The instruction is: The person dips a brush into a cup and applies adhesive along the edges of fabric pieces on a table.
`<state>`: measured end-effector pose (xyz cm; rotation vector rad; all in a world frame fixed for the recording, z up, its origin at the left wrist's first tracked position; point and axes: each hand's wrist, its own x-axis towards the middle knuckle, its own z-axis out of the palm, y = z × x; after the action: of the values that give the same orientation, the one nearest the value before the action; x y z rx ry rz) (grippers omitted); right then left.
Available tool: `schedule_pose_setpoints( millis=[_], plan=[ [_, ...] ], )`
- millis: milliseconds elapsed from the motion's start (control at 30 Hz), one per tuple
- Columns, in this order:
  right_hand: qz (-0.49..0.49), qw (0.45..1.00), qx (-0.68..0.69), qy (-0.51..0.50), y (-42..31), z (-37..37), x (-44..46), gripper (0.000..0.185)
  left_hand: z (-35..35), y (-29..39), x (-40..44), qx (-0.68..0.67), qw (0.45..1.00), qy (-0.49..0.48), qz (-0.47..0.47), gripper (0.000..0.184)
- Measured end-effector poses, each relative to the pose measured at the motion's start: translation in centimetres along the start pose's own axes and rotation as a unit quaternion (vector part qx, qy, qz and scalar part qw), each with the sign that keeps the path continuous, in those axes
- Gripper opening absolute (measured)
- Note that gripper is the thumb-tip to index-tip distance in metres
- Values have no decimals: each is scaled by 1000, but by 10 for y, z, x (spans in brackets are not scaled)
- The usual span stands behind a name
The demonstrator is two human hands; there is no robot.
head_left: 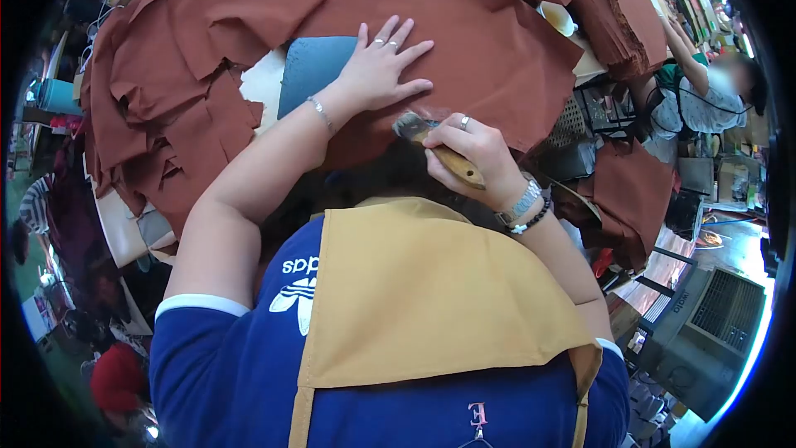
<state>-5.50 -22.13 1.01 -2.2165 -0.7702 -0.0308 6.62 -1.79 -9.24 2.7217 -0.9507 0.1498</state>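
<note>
A large reddish-brown sheet of leather-like material [489,58] lies spread over the table, its edges ragged. My left hand [380,70] rests flat on it with the fingers spread, beside a dark blue-grey panel [315,70]. Lower right of that, my right hand [477,156] grips a flat brush by its wooden handle [458,166]. The bristles [408,125] touch the brown material near its front edge, where a pale smear shows.
A white cup with yellowish contents [557,19] stands at the upper right. More brown sheets [630,191] hang at the right. Another person [709,95] is at the far right, with an arm reaching to the table. A grey machine [705,332] stands lower right.
</note>
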Motion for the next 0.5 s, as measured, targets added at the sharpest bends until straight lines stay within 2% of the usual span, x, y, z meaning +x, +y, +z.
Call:
schedule_pose_setpoints(
  millis=[133,300,500],
  plan=[
    [14,1000,-5,-22,-12,-22,-8,16,1,-3,18,12,1000,9,27,78],
    [-39,998,35,35,-9,1,20,17,2,-2,21,14,999,5,32,76],
    [5,999,5,-39,-6,-14,-18,14,0,-2,19,-4,999,31,25,71]
  ],
)
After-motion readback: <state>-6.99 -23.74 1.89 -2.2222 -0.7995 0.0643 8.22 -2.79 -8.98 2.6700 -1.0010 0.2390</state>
